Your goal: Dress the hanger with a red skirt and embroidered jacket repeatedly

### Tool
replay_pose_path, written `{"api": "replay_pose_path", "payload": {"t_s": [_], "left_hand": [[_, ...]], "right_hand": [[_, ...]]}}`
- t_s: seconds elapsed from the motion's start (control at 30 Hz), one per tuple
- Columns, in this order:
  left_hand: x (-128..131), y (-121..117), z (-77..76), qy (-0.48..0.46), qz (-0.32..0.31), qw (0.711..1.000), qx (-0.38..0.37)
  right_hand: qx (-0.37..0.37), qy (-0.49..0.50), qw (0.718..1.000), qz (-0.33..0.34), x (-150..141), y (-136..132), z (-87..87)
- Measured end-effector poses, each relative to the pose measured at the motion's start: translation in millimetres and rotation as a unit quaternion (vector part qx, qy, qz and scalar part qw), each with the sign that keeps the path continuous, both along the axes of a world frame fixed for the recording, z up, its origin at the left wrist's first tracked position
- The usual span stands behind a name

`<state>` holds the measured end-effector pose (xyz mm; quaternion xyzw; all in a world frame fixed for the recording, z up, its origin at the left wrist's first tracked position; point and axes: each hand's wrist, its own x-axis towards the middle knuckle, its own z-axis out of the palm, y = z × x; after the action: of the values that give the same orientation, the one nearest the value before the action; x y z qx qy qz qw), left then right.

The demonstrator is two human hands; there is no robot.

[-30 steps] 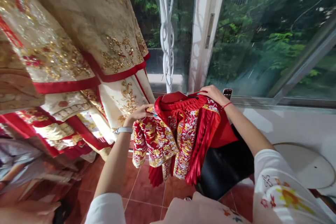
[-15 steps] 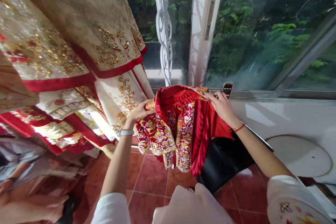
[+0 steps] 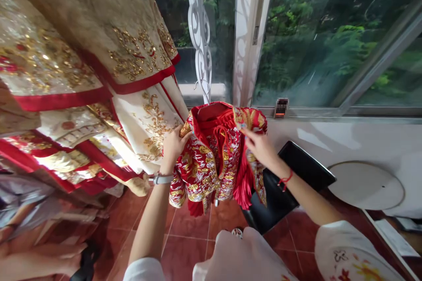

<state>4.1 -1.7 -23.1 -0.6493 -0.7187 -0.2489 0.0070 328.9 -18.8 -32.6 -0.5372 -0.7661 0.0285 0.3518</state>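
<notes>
A red jacket (image 3: 204,171), thickly embroidered in gold and silver, hangs in front of me on a hanger (image 3: 207,91) whose metal hook rises above the collar. My left hand (image 3: 174,144) is closed on its left shoulder, thumb on top. At the right front edge, below the collar, my right hand (image 3: 261,147) pinches the embroidered cloth; the fingertips are partly hard to make out. Between the front panels show a red gathered inner garment (image 3: 214,120) with a tied cord and, lower right, a long red tassel (image 3: 243,189).
Long cream gowns (image 3: 132,48) with gold sequins and red hems hang at the left. Behind the jacket stand a white scroll-work rack (image 3: 199,26) and a window. A black chair (image 3: 273,204) and a round white board (image 3: 365,186) are at the right. Another person's legs (image 3: 42,246) show lower left.
My right hand has moved inward and down from the jacket's right shoulder. The right side, which showed plain red lining, now shows its embroidered face and sleeve. The left hand keeps its hold.
</notes>
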Motion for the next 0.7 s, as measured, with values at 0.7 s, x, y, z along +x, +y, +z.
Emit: {"api": "replay_pose_path", "payload": {"t_s": [0.7], "left_hand": [[59,-11,-58.7,-0.124,0.037,0.981,0.147]], "right_hand": [[-0.001,0.111,0.993,-0.039,-69,42,-92.7]]}}
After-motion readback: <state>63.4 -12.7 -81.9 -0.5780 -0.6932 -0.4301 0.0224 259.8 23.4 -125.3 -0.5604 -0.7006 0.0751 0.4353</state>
